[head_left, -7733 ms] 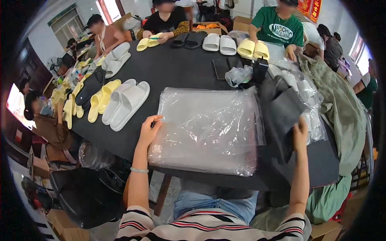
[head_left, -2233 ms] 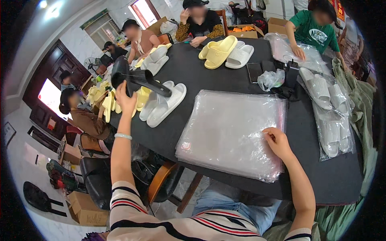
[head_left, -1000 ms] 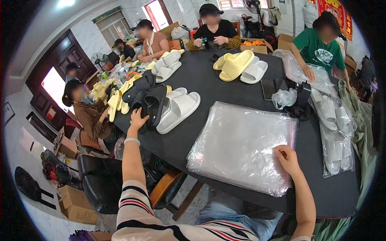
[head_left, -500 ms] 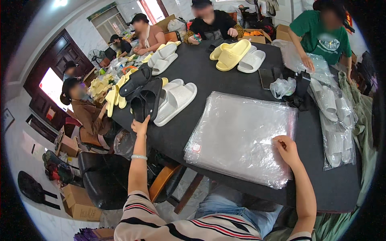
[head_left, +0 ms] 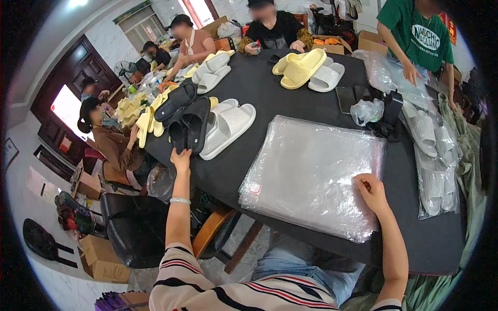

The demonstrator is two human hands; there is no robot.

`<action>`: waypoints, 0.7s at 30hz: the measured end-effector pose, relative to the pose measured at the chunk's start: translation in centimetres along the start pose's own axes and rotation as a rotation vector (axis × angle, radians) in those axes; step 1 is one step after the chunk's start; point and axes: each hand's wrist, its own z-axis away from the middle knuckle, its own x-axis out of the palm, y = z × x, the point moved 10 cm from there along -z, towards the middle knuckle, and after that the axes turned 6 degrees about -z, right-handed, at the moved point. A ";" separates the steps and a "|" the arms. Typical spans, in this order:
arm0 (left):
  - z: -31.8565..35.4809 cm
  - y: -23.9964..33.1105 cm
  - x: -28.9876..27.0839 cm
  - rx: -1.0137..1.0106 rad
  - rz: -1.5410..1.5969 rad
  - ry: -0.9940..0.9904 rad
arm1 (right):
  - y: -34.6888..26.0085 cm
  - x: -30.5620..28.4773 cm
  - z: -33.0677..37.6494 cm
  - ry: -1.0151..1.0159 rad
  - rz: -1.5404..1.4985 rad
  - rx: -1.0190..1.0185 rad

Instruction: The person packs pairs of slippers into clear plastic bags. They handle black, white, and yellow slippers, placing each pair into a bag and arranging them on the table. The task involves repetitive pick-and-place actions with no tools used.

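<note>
Head view looks down on a dark round table (head_left: 290, 98) ringed by seated people. At the near left edge of the table, the left hand (head_left: 181, 158) reaches out on a straight arm and its fingers close on the heel end of a pair of black slippers (head_left: 189, 126), which lie side by side, soles up. Just to the right of that pair rest two white slippers (head_left: 228, 127), touching it along one side. The right hand (head_left: 369, 191) lies on a stack of clear plastic bags (head_left: 311, 173) spread flat before the person, fingers curled and pinching at the top sheet near the stack's right edge. Farther across the table sit yellow slippers (head_left: 302, 67) beside a white one. White slippers already in clear bags (head_left: 433, 155) lie along the right rim. A person in a green shirt (head_left: 415, 31) stands behind them.
</note>
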 end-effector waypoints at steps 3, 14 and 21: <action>-1.4 3.0 -0.2 0.219 -0.109 -0.004 | 0.1 0.1 -0.1 -0.005 -0.023 0.008; 5.7 4.4 -1.1 -0.040 -0.448 -0.063 | -0.3 0.0 0.1 -0.007 0.008 0.005; 3.3 3.4 -1.2 0.071 -0.388 0.088 | -0.2 0.0 -0.1 0.011 -0.005 0.002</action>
